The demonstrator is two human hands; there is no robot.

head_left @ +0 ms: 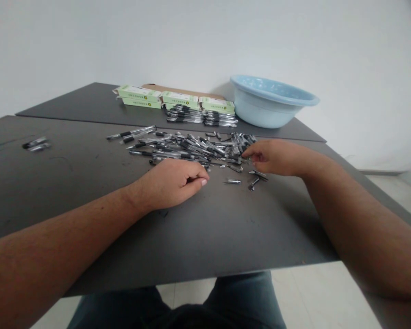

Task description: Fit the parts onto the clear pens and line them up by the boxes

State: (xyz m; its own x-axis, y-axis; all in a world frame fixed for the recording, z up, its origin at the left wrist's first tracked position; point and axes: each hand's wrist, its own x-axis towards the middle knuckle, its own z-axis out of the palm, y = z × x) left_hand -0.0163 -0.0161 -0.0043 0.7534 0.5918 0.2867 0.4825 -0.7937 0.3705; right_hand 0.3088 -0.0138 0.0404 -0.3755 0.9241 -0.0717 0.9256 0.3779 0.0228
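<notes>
My left hand rests on the grey table at the near edge of a heap of pens and pen parts. Its fingers are curled and the thumb lies close to the index finger; whatever they hold, if anything, is hidden. My right hand is at the heap's right end, index finger stretched toward the pen caps and thumb apart below it. Nothing shows clearly in its grasp. Between my hands lie a few loose caps, one silvery cap nearest me.
Light green boxes stand stacked at the back, with bundled clear pens before them. A light blue basin is at the back right. Several pens and a small blurred group lie left. A seam crosses the table.
</notes>
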